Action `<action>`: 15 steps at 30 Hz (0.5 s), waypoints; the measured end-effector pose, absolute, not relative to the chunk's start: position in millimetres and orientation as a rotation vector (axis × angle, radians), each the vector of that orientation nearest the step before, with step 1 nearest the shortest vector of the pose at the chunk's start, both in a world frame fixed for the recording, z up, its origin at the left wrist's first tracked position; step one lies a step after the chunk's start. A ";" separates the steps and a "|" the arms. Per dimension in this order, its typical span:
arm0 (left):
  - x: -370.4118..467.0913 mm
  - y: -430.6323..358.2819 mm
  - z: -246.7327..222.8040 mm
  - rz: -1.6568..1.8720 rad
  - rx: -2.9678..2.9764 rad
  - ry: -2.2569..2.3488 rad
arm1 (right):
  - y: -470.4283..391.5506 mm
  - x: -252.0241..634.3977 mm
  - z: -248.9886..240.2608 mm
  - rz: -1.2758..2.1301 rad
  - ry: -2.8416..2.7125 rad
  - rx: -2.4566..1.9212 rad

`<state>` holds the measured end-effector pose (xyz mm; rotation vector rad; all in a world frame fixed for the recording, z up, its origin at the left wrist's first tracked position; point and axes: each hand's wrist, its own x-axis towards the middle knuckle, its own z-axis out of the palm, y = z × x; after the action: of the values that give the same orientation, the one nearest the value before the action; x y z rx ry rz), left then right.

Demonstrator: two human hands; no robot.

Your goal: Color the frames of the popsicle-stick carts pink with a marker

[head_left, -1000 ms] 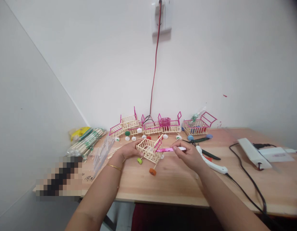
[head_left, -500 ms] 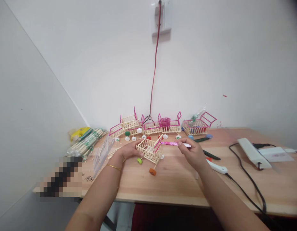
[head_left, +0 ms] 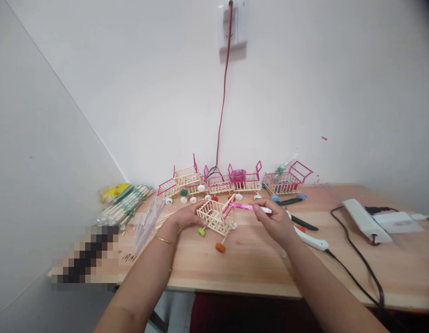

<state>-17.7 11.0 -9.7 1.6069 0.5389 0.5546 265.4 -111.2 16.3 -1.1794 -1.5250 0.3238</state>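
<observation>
My left hand (head_left: 189, 219) is closed on the far left side of a small cart built of wooden sticks (head_left: 219, 225), with bottle caps as wheels. A green cap (head_left: 202, 232) and an orange cap (head_left: 220, 248) show on its near side. Part of the cart's handle is pink; the rest is bare wood. In my right hand (head_left: 272, 219) is a paintbrush (head_left: 251, 207) with a white handle end and a pink-smeared front. Its tip meets the cart's handle, where the two overlap in view.
Several finished-looking stick carts (head_left: 219, 186) with pink trim line the wall, one bearing a cup of pink paint (head_left: 239, 176). Bundled sticks (head_left: 127, 206) lie left. On the right are a white corded tool (head_left: 313, 241), a black-handled tool (head_left: 304, 223) and a power strip (head_left: 367, 221).
My right hand and the paintbrush have shifted slightly left, bringing the tip along the cart's handle. My left hand and the cart have hardly moved.
</observation>
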 end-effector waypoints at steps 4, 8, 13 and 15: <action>-16.1 9.5 -7.0 0.524 1.555 0.515 | -112.5 262.6 15.4 0.344 -1.574 -1.144; -16.1 9.1 -6.0 0.550 1.581 0.538 | -116.1 258.0 16.4 0.384 -1.620 -1.107; -16.1 8.6 -5.3 0.541 1.559 0.550 | -119.1 254.7 17.8 0.418 -1.632 -1.085; -15.6 7.7 -4.0 0.537 1.558 0.540 | -118.1 255.1 17.4 0.404 -1.623 -1.090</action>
<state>-15.6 7.7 -4.0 1.5581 0.5396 0.5367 255.1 -118.1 17.4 -1.0895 -1.6233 0.4043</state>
